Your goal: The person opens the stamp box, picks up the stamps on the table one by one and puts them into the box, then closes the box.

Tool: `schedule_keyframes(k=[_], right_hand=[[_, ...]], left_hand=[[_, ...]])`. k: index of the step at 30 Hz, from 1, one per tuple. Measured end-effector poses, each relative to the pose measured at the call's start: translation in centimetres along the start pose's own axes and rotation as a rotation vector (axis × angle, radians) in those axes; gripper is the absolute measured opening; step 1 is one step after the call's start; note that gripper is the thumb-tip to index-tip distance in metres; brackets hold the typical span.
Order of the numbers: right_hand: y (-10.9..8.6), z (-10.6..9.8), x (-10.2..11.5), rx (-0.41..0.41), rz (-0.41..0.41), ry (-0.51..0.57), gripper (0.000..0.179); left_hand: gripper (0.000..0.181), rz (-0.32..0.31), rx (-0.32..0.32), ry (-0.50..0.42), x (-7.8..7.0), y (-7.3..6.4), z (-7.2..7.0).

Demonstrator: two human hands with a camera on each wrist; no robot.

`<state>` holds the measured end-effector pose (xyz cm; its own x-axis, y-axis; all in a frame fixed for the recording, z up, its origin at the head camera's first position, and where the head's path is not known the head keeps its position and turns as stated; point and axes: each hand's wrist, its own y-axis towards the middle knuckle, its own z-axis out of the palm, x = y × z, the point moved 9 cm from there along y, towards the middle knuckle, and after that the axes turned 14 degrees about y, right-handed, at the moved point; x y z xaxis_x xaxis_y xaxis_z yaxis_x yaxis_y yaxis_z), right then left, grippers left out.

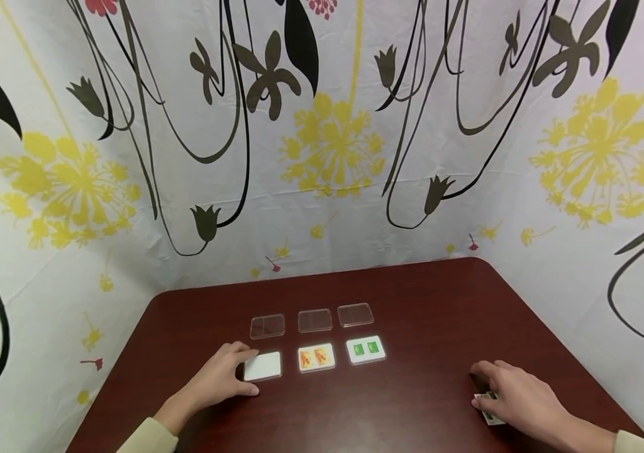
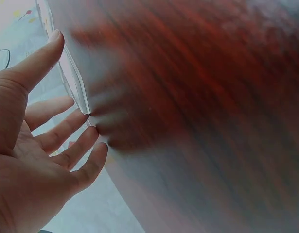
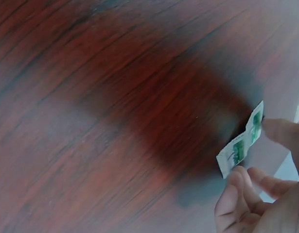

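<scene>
In the head view my left hand (image 1: 222, 372) reaches to a clear plastic case (image 1: 262, 366) with a plain white face. Its index fingertip lies at the case's upper corner, while the thumb points below the lower edge. The left wrist view shows the fingers (image 2: 86, 148) loosely spread beside the case's edge (image 2: 74, 73). Far to the right, my right hand (image 1: 517, 396) is low on the table with a pair of joined green stamps (image 1: 492, 409). Thumb and fingertips pinch these stamps (image 3: 244, 141) from opposite edges, and the strip is bent in the middle.
Beside the white-faced case lie a case with two orange stamps (image 1: 316, 357) and one with two green stamps (image 1: 365, 350). Behind them are three transparent cases (image 1: 315, 320) in a row. The dark red table (image 1: 412, 302) meets flower-printed cloth (image 1: 327, 239) at the back and sides.
</scene>
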<state>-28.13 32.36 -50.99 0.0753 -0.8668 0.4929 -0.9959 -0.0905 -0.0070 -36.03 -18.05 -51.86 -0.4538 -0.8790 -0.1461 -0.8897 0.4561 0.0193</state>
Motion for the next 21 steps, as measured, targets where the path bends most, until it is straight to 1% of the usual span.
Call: schedule_keyframes(k=[5, 9, 13, 18, 21], right_hand=[[0.0, 0.34, -0.49, 0.022, 0.057, 0.053, 0.047], [0.07, 0.7, -0.8, 0.036, 0.085, 0.105, 0.038], [0.04, 0.86, -0.76, 0.037, 0.09, 0.132, 0.032], [-0.31, 0.64, -0.6, 0.031, 0.1, 0.087, 0.034], [-0.64, 0.59, -0.4, 0.038, 0.095, 0.051, 0.037]], left_hand=[[0.077, -0.001, -0.016, 0.015, -0.03, -0.02, 0.02], [0.075, 0.001, -0.042, 0.031, -0.06, -0.15, 0.0], [0.075, -0.003, -0.056, 0.032, 0.01, -0.18, 0.0], [0.075, -0.002, -0.068, 0.038, 0.08, -0.1, 0.08], [0.074, 0.001, -0.093, 0.045, 0.1, -0.16, -0.07]])
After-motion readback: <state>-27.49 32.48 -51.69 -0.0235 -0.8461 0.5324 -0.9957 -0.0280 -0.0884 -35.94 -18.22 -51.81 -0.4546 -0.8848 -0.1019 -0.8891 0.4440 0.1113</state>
